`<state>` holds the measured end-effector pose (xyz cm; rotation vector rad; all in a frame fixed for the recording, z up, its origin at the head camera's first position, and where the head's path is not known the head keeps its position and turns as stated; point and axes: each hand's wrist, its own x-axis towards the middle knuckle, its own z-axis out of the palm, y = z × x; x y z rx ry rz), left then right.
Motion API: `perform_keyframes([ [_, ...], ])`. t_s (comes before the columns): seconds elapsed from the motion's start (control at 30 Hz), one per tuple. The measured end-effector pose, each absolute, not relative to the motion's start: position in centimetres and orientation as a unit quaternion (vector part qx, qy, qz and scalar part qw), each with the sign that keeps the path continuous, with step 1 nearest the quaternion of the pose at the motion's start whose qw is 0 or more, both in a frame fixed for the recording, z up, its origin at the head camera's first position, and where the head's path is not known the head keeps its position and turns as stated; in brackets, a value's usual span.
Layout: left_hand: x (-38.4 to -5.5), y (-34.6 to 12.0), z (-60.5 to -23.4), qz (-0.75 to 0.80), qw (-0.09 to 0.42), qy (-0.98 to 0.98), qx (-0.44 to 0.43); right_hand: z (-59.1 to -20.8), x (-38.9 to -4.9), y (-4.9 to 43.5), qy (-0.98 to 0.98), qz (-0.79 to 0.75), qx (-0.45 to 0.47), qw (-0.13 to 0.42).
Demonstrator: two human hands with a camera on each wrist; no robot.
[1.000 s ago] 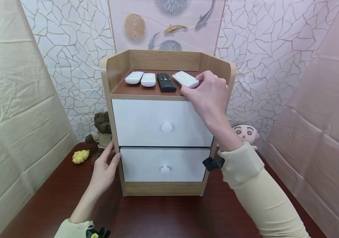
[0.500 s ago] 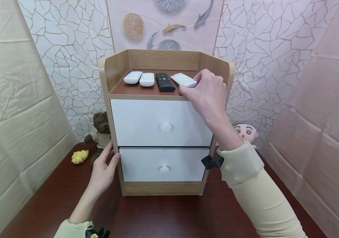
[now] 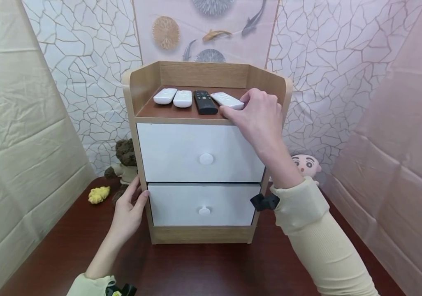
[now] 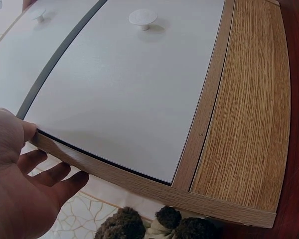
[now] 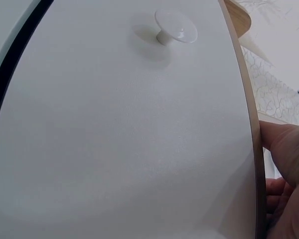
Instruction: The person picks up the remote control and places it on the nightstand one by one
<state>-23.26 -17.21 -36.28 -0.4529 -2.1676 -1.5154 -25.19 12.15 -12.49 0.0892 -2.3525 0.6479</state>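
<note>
In the head view a small wooden cabinet [image 3: 203, 234] with two white drawers stands upright. On its brown top shelf my right hand [image 3: 260, 117] pinches the near end of a white remote control [image 3: 227, 100], which lies at a slant. Left of it is a black remote control [image 3: 205, 102], then two more white remotes [image 3: 183, 99]. My left hand [image 3: 128, 211] holds the cabinet's left side edge, thumb at the front and fingers along the side. The left wrist view shows this hand [image 4: 25, 184] at the edge. In the right wrist view the remote is hidden from sight.
The upper drawer [image 3: 174, 152] and lower drawer [image 3: 177, 205] are closed, each with a round white knob. A brown plush bear [image 3: 126, 154] and a yellow lump [image 3: 99, 195] sit at the left on the dark red table [image 3: 196, 271]. Behind the right arm is a plush doll [image 3: 307, 164].
My right hand has shifted the white remote slightly left, toward the black one, and lower. The left hand stays at the cabinet's edge.
</note>
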Motion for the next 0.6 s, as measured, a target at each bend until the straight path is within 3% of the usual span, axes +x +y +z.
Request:
perform_keyframes([
  [0.3, -23.3, -17.3, -36.5, -0.551, 0.222, -0.788, -0.161, -13.1, -24.9, 12.4, -0.898, 0.261, 0.058, 0.348],
  [0.6, -23.3, -17.9, -36.6, -0.537, 0.226, -0.791, -0.186, -14.8, -21.8, 14.7, -0.851, 0.303, 0.162, 0.398],
])
